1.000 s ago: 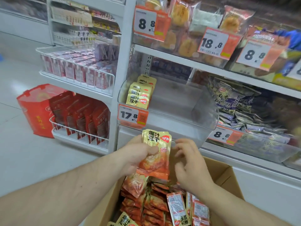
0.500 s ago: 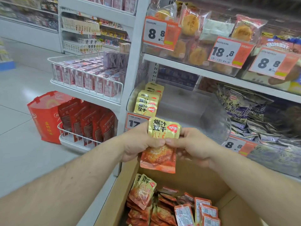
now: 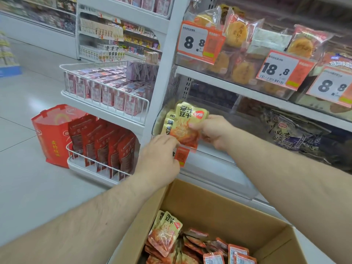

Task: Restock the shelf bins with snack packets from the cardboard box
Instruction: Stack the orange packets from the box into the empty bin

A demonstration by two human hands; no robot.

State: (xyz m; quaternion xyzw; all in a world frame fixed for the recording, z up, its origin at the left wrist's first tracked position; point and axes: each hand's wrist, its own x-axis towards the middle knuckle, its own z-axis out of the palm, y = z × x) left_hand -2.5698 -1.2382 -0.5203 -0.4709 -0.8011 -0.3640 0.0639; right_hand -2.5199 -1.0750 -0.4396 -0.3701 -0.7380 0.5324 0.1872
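My right hand (image 3: 211, 130) grips a yellow-and-orange snack packet (image 3: 187, 124) by its right edge, upright at the left end of the clear shelf bin (image 3: 226, 159). A short row of the same packets (image 3: 167, 122) stands in the bin just behind it. My left hand (image 3: 158, 157) is lower, its fingertips touching the packet's bottom left corner. The open cardboard box (image 3: 209, 195) sits below, with several more packets (image 3: 167, 235) lying inside.
An orange price tag (image 3: 182, 156) on the bin front is half hidden by my left hand. Neighbouring bins hold dark packets (image 3: 297, 134) on the right and cakes (image 3: 242, 71) above. Wire racks with red bags (image 3: 106, 141) and a red carrier bag (image 3: 51, 134) stand on the left.
Both hands rose from the box toward the bin with the packet. The left hand has slipped from the packet's side to its bottom corner; the right hand now carries it.
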